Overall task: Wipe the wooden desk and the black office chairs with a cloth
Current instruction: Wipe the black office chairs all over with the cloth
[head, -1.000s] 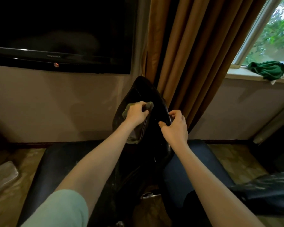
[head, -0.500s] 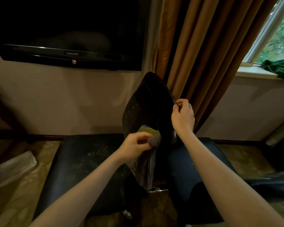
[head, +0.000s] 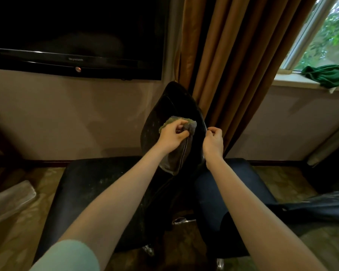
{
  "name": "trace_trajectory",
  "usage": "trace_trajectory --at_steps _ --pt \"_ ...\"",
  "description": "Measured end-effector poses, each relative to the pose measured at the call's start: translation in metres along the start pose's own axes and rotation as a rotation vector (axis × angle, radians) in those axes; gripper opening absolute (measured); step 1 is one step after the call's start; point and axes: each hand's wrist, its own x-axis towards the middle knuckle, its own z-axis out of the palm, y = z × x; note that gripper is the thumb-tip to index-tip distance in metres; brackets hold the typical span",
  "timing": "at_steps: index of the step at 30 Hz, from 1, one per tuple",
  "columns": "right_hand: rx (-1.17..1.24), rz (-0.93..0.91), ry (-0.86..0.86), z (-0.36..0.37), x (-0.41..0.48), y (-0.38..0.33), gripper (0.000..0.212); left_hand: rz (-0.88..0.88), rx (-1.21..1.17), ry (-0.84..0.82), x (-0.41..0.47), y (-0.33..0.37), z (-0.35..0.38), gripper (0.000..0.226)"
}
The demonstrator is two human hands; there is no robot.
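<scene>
Cloth [head: 191,126] is clenched in left hand [head: 171,134] against chair [head: 174,103].

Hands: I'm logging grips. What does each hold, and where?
Left hand grips the cloth by its bunched upper end; right hand pinches the right edge of the chair back.

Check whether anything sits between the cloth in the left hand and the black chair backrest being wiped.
Nothing visible does. The left hand grips the cloth directly against the black chair backrest. The right hand holds the backrest's right edge, beside the cloth, not in its way.
</scene>
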Motion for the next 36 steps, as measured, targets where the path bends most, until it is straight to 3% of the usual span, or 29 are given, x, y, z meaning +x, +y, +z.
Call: trace_trajectory --at_steps 7,13,17,19,21,24,26,28,33,36 --pt "0.011 -0.021 0.061 0.002 -0.001 -0.007 0.026 -0.040 -0.055 -0.173 -0.062 -0.019 0.003 0.035" --pt "-0.021 -0.056 0.021 -0.001 -0.007 -0.010 0.028 -0.082 -0.340 -0.294 -0.124 -0.024 -0.007 0.024" --pt "-0.098 -0.247 0.016 -0.004 -0.010 -0.027 0.030 -0.258 -0.572 -0.079 -0.129 -0.024 -0.029 0.030" --pt "-0.096 -0.277 0.002 -0.004 -0.011 -0.034 0.032 -0.275 -0.572 0.086 -0.115 -0.015 -0.044 0.031" --pt "-0.106 -0.259 -0.004 -0.003 -0.011 -0.036 0.032 -0.243 -0.528 0.146 -0.095 -0.002 -0.057 0.027" --pt "-0.181 -0.248 -0.027 0.001 -0.013 -0.027 0.031 -0.178 -0.356 0.163 -0.054 0.011 -0.063 0.019" --pt "-0.210 -0.243 -0.044 0.002 -0.014 -0.019 0.030 -0.097 -0.060 0.156 -0.028 0.016 -0.057 0.014" --pt "-0.232 -0.230 -0.059 0.003 -0.014 -0.013 0.030 -0.031 0.211 0.130 -0.006 0.016 -0.045 0.024" --pt "-0.221 -0.255 -0.042 0.005 -0.009 -0.002 0.031 0.099 0.746 -0.151 0.036 0.003 -0.019 0.034" --pt "-0.193 -0.246 -0.022 0.008 -0.006 -0.002 0.029 0.301 0.993 -0.316 0.047 -0.003 -0.026 0.032"
